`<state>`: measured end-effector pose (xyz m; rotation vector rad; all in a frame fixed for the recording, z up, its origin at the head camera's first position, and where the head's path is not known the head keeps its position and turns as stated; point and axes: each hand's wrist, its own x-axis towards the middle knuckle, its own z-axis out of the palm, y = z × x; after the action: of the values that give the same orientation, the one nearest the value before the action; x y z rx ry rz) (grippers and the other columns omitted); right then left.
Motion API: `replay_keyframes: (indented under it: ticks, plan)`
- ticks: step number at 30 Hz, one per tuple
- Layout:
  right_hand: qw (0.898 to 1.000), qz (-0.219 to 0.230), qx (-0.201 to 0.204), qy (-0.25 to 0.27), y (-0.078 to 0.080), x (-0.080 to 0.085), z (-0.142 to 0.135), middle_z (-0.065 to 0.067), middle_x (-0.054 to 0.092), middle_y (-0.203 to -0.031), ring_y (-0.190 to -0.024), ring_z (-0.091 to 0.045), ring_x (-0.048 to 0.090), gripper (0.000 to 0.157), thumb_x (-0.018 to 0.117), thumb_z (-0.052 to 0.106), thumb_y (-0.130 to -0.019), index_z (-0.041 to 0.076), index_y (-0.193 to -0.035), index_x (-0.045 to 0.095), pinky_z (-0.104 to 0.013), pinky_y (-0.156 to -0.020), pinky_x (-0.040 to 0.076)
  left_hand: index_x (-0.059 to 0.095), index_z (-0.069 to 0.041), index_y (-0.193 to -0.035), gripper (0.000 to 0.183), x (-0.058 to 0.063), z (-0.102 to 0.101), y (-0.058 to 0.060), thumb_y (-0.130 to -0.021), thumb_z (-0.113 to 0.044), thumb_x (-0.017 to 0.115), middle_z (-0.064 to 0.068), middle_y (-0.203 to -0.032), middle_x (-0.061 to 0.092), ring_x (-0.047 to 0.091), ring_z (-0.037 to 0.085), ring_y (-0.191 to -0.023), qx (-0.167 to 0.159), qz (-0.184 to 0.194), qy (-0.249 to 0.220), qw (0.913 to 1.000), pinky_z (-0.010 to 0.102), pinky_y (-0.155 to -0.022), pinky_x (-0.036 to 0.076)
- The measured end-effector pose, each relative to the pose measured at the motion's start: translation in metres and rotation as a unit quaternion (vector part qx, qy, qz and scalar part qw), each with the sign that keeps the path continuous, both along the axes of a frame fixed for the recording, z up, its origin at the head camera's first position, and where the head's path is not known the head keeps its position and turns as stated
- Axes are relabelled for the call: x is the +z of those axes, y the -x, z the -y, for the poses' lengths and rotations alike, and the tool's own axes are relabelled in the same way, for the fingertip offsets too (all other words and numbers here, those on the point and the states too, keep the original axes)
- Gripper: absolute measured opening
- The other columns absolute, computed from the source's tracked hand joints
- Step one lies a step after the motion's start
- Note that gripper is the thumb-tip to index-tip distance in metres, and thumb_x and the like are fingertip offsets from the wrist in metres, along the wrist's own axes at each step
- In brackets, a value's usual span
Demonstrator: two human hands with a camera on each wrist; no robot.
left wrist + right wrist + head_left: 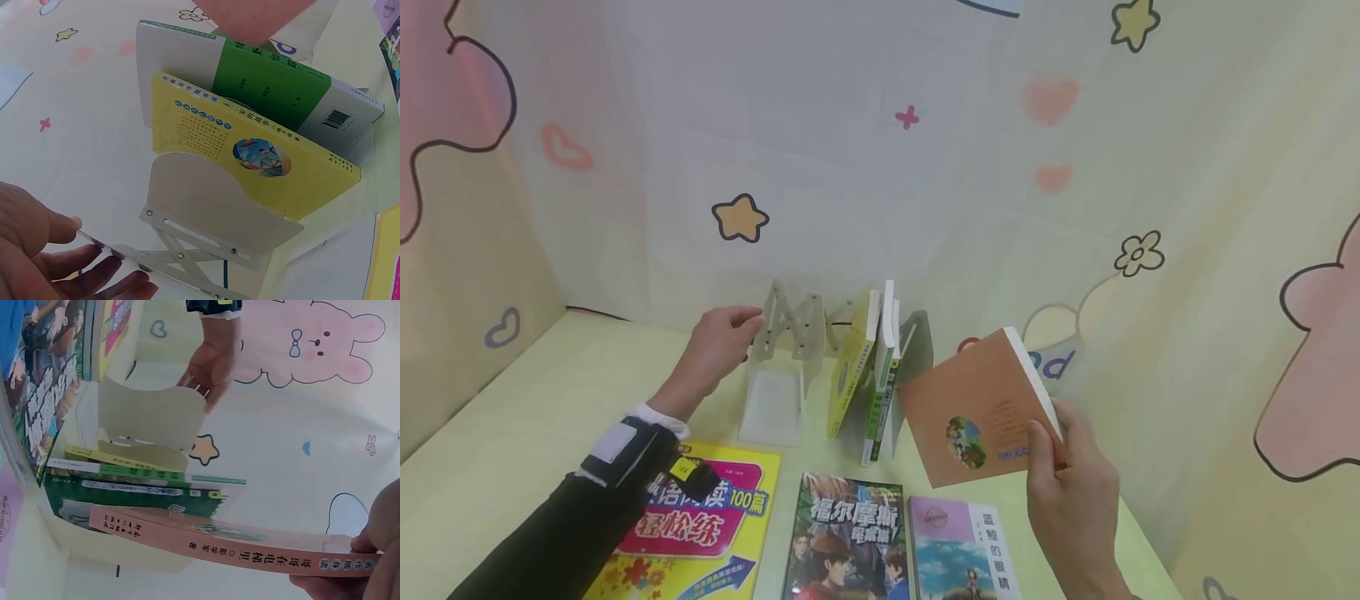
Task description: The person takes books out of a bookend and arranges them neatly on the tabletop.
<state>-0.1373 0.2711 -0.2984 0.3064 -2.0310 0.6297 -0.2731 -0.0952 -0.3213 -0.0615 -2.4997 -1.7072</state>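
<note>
My left hand [718, 342] pinches the edge of the outer left panel of an expandable metal bookend [769, 329]. In the left wrist view the thumb lies on one side of that panel and the fingers on the other. My right hand [1078, 492] grips a salmon-orange book [962, 417] by one end, tilted in the air right of the bookend. Inside the bookend stand a leaning yellow book [250, 147], a green-and-white book [269, 81] and a dark green book [144, 495]. The orange book is close beside the dark green one in the right wrist view.
Along the front of the table lie a large yellow-and-pink workbook [752, 479], partly under the left forearm, a comic-style book [850, 542] and a purple-and-blue book [962, 546]. A printed curtain [820, 125] hangs behind and at the sides of the pale table [625, 367].
</note>
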Motion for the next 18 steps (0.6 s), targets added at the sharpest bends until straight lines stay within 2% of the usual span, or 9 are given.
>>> replay_keyframes:
  ticks: [6,11,12,13,18]
  plan:
    - [0.999,0.014,-0.020,0.023,-0.014,0.005,-0.001,-0.012,0.071,-0.099,-0.074,-0.025,0.069,0.033,0.066,0.007,-0.088,0.000,-0.120,0.062,-0.010,-0.055,0.047,0.048,-0.002,-0.141,0.054,-0.004,0.000,0.001,-0.100,-0.038,0.046,0.017,-0.127,0.054,0.053,0.033,-0.109,-0.006,0.000,0.009,0.9999,0.040,-0.089,0.050]
    - [0.999,0.027,-0.016,0.038,-0.022,0.009,0.000,-0.012,0.071,-0.096,-0.074,0.000,0.064,0.031,0.065,0.008,-0.090,0.001,-0.120,0.062,-0.011,-0.054,0.046,0.050,-0.004,-0.139,0.056,-0.008,0.002,0.002,-0.099,-0.043,0.046,0.016,-0.123,0.055,0.053,0.034,-0.110,-0.007,-0.002,0.011,0.9999,0.040,-0.088,0.051]
    - [0.998,0.034,-0.012,0.042,-0.023,0.010,0.000,-0.012,0.071,-0.097,-0.075,0.001,0.063,0.031,0.064,0.008,-0.090,0.001,-0.120,0.062,-0.011,-0.054,0.047,0.050,-0.003,-0.139,0.057,-0.009,0.003,0.002,-0.098,-0.044,0.046,0.016,-0.124,0.055,0.053,0.035,-0.111,-0.008,-0.003,0.010,0.9999,0.040,-0.088,0.051]
    - [0.998,0.043,-0.005,0.047,-0.024,0.010,0.001,-0.012,0.071,-0.098,-0.076,0.001,0.064,0.030,0.063,0.009,-0.091,0.001,-0.120,0.062,-0.011,-0.055,0.048,0.050,-0.004,-0.140,0.058,-0.009,0.003,0.002,-0.098,-0.044,0.047,0.016,-0.126,0.055,0.053,0.035,-0.112,-0.009,-0.004,0.009,0.9999,0.040,-0.089,0.050]
    - [0.988,0.116,0.038,0.090,-0.028,0.011,0.006,-0.010,0.070,-0.105,-0.079,-0.019,0.069,0.028,0.057,0.014,-0.095,0.006,-0.122,0.061,-0.018,-0.060,0.053,0.047,-0.003,-0.142,0.061,-0.007,0.004,-0.001,-0.098,-0.045,0.047,0.018,-0.134,0.051,0.051,0.035,-0.119,-0.008,-0.014,0.011,0.9998,0.043,-0.092,0.048]
